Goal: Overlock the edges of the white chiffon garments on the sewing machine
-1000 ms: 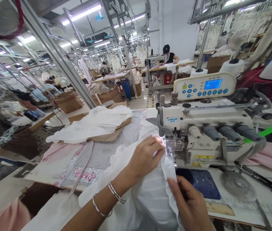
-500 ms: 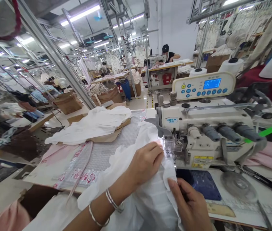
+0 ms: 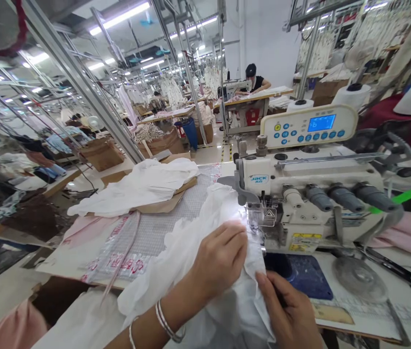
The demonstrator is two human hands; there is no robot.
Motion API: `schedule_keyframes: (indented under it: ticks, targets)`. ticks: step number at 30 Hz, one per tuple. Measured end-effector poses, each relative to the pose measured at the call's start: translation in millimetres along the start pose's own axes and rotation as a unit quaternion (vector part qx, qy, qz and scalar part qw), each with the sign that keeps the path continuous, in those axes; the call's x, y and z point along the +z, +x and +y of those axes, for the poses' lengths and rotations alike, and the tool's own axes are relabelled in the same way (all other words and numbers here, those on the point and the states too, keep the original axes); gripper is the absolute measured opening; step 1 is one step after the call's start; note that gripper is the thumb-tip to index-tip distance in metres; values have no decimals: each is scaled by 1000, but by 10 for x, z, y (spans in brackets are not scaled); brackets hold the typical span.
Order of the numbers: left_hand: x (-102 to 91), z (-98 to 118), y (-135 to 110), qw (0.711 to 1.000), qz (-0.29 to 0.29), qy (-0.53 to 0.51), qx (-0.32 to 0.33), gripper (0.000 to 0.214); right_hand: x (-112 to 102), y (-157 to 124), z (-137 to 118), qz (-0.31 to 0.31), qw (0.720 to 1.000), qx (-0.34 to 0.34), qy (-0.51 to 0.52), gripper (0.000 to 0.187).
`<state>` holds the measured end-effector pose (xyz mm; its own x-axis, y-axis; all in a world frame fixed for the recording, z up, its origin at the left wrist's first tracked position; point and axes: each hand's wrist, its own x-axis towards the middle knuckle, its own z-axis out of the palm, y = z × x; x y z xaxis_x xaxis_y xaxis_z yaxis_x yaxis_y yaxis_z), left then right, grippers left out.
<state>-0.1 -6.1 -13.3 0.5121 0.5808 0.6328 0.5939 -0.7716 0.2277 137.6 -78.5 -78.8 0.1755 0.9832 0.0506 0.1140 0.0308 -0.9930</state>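
Note:
A white fabric garment (image 3: 187, 271) runs in loose folds from my lap up to the presser foot (image 3: 260, 218) of a JACK overlock sewing machine (image 3: 310, 194). My left hand (image 3: 220, 261), with thin bangles at the wrist, lies curled over the gathered cloth just left of the foot. My right hand (image 3: 289, 310) pinches the garment's edge between thumb and fingers, closer to me and below the foot. The needle area is partly hidden by the fabric and the glare of the machine's light.
A grid-marked mat (image 3: 169, 228) with a plastic sheet lies to the left, under a white fabric pile (image 3: 136, 186) on brown paper. A blue pad (image 3: 307, 278) sits below the machine, and thread cones (image 3: 351, 97) stand behind it. Further back, a co-worker (image 3: 252, 80) sews among racks and cardboard boxes (image 3: 102, 155).
My left hand has slid back toward me from the presser foot, and the cloth is bunched higher beside the machine. My right hand stays nearly in place.

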Motion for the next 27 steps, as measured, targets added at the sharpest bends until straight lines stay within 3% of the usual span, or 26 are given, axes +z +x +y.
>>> schedule_keyframes:
  ticks: [5, 8, 10, 12, 14, 17, 18, 20, 23, 25, 27]
  targets:
    - [17, -221, 205, 998, -33, -44, -22, 17, 32, 102, -64, -8, 1000, 12, 7, 41]
    - [-9, -329, 230, 997, -12, -63, -42, 16, 26, 130, -77, -3, 1000, 14, 2, 42]
    - [-49, -396, 76, 993, 40, -34, -104, 18, 6, 115, -71, 0, 1000, 23, 2, 44]
    - [-118, -460, -232, 974, 65, 24, -214, 32, -21, 72, -48, 0, 999, 38, 7, 45]
    - [-239, -530, -601, 950, -11, 42, -311, 41, -40, 7, -15, -8, 998, 59, 27, 46]
    - [-558, -701, -895, 924, -216, 1, -316, 34, -24, -100, 22, -32, 990, 105, 86, 46]
    - [-695, -792, -851, 920, -253, 12, -300, 37, -5, -130, 24, -38, 987, 117, 108, 45]
    - [-972, -1025, -543, 923, -260, 95, -268, 38, 51, -175, 18, -42, 980, 128, 148, 41]
    - [-1233, -1350, 183, 933, -154, 245, -215, 31, 151, -199, 13, -46, 973, 125, 188, 38]
    - [-1206, -1348, 547, 936, -114, 269, -197, 22, 198, -196, 34, -45, 977, 107, 180, 38]
    - [-1008, -1078, 652, 948, -75, 271, -150, 25, 207, -190, 74, -33, 986, 81, 143, 37]
